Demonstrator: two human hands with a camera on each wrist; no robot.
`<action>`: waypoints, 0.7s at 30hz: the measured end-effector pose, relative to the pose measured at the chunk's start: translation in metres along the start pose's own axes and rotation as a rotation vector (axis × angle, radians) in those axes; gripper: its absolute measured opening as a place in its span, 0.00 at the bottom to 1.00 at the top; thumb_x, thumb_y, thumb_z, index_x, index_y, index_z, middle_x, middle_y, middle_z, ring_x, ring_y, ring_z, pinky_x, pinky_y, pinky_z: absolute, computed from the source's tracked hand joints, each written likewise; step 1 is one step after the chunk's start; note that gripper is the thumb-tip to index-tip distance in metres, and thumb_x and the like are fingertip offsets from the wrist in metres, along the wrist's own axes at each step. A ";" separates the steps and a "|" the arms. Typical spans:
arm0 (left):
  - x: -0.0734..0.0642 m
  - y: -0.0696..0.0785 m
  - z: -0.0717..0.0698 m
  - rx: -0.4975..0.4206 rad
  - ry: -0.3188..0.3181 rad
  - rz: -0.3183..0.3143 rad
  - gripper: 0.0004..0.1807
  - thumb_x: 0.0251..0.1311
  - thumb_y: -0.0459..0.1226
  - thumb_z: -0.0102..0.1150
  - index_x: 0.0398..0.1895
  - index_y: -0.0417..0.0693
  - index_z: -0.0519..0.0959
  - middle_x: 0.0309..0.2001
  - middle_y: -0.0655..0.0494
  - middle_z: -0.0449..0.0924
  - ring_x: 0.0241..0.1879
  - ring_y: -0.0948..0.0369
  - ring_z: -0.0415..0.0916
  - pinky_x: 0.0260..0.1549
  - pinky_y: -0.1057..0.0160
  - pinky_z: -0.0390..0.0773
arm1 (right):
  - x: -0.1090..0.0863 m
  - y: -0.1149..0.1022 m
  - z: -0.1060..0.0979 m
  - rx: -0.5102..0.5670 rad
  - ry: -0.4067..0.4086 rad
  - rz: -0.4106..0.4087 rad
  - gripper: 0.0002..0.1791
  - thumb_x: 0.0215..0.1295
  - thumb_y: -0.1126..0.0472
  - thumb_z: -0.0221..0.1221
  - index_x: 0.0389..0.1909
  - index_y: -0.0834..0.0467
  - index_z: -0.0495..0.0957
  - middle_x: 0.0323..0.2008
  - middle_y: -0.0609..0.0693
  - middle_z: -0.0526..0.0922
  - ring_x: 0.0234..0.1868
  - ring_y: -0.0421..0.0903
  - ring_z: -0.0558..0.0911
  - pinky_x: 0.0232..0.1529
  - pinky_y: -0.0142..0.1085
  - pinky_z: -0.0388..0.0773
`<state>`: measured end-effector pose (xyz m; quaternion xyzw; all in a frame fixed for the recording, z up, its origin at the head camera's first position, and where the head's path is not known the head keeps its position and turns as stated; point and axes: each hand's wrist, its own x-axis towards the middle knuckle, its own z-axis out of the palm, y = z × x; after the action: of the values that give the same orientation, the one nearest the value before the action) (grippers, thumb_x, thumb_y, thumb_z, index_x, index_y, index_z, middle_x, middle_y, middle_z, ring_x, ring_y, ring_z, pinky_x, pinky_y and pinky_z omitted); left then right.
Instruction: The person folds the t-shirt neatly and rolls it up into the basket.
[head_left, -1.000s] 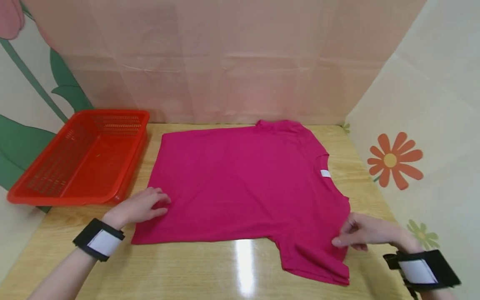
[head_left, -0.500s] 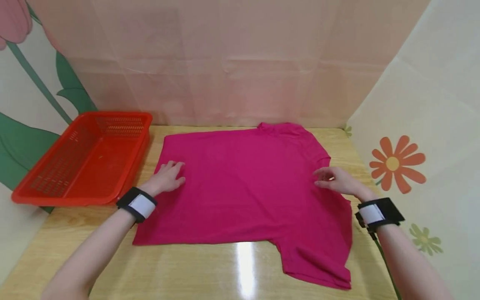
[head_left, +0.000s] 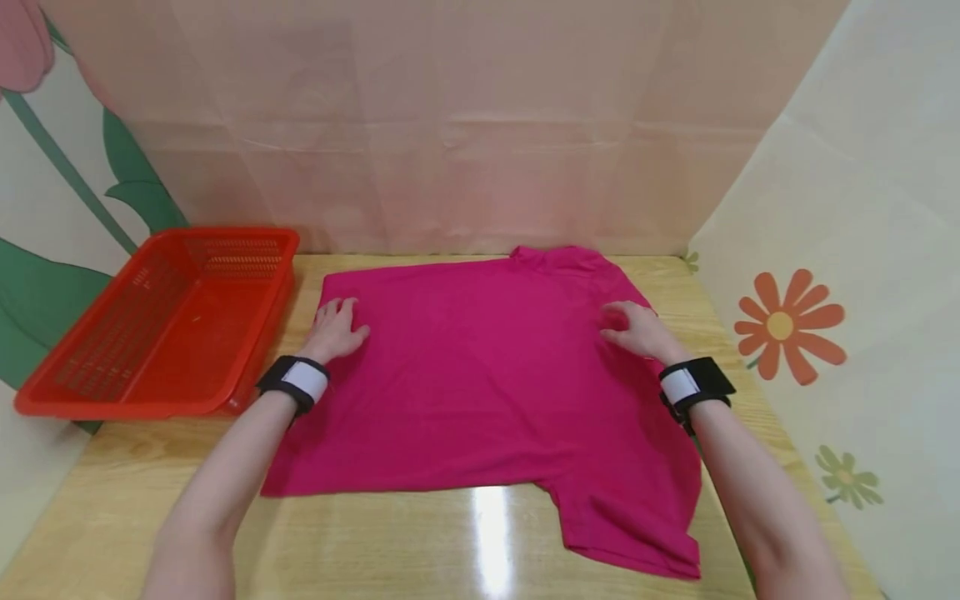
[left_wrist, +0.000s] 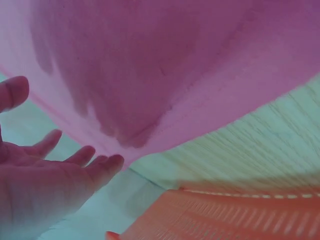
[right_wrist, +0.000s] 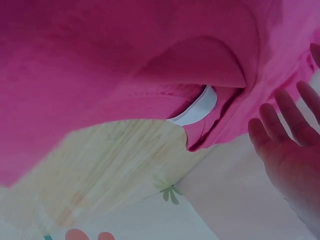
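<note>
A magenta short-sleeved T-shirt [head_left: 465,375] lies spread on the wooden table, its hem to the left and its neck to the right. The left hand [head_left: 336,329] hovers over the hem end near the far corner, fingers loosely bent and holding nothing. Over the neck end is the right hand [head_left: 639,329], with its thumb and fingers apart. In the right wrist view a white label [right_wrist: 197,107] shows inside the collar, with the fingers [right_wrist: 287,117] off to one side. The near sleeve [head_left: 630,533] lies toward the front edge, slightly folded.
A red plastic basket [head_left: 258,367] with slotted walls stands left of the shirt. A pinkish sheet [head_left: 450,125] hangs behind the table [head_left: 375,542]. A flower-printed sheet [head_left: 885,292] borders the right side.
Both hands have moved away from the near side toward the far side. The right hand has left the near shoulder area and moved left over the neck. The shirt lies unchanged.
</note>
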<state>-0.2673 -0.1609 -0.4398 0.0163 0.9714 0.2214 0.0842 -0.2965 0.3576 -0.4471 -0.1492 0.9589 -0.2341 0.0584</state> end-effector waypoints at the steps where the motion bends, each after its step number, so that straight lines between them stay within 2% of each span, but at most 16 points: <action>1: 0.001 -0.001 0.000 0.006 -0.006 -0.010 0.36 0.70 0.43 0.48 0.76 0.34 0.54 0.75 0.25 0.48 0.75 0.31 0.45 0.75 0.37 0.52 | 0.003 0.000 0.001 -0.007 -0.004 0.002 0.30 0.66 0.61 0.62 0.65 0.72 0.68 0.62 0.74 0.72 0.65 0.69 0.70 0.68 0.62 0.65; 6: 0.004 -0.004 -0.001 0.045 -0.091 -0.019 0.39 0.71 0.46 0.49 0.78 0.36 0.50 0.78 0.26 0.41 0.77 0.30 0.41 0.75 0.34 0.48 | 0.012 0.002 0.008 -0.052 -0.095 0.032 0.38 0.67 0.56 0.62 0.70 0.73 0.62 0.67 0.76 0.65 0.70 0.72 0.62 0.72 0.64 0.59; 9: 0.003 -0.006 -0.001 0.079 -0.139 -0.010 0.41 0.71 0.48 0.51 0.78 0.36 0.50 0.78 0.27 0.42 0.76 0.29 0.41 0.74 0.33 0.49 | 0.012 0.005 0.011 -0.110 -0.169 0.063 0.41 0.69 0.52 0.60 0.71 0.74 0.59 0.70 0.78 0.59 0.72 0.74 0.57 0.72 0.66 0.56; 11: 0.001 -0.006 -0.002 0.098 -0.157 -0.013 0.42 0.70 0.50 0.52 0.78 0.36 0.51 0.77 0.27 0.44 0.76 0.29 0.42 0.73 0.32 0.51 | 0.010 0.008 0.011 -0.148 -0.191 0.083 0.41 0.69 0.50 0.59 0.71 0.74 0.59 0.69 0.79 0.59 0.72 0.75 0.56 0.71 0.67 0.57; 17: -0.003 -0.005 -0.004 0.124 -0.176 -0.018 0.46 0.66 0.55 0.56 0.78 0.38 0.53 0.75 0.27 0.49 0.73 0.30 0.47 0.70 0.32 0.57 | -0.001 0.015 0.006 -0.161 -0.196 0.147 0.42 0.66 0.48 0.63 0.69 0.74 0.61 0.68 0.79 0.59 0.69 0.76 0.58 0.70 0.69 0.58; 21: -0.005 -0.006 -0.004 0.120 -0.187 -0.016 0.48 0.64 0.56 0.58 0.78 0.40 0.52 0.75 0.28 0.47 0.73 0.30 0.46 0.70 0.31 0.56 | -0.007 0.019 0.001 -0.158 -0.197 0.159 0.43 0.64 0.46 0.65 0.65 0.75 0.62 0.66 0.79 0.59 0.67 0.76 0.60 0.69 0.69 0.58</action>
<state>-0.2631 -0.1679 -0.4383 0.0340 0.9709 0.1598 0.1752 -0.2942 0.3756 -0.4566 -0.0994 0.9728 -0.1366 0.1587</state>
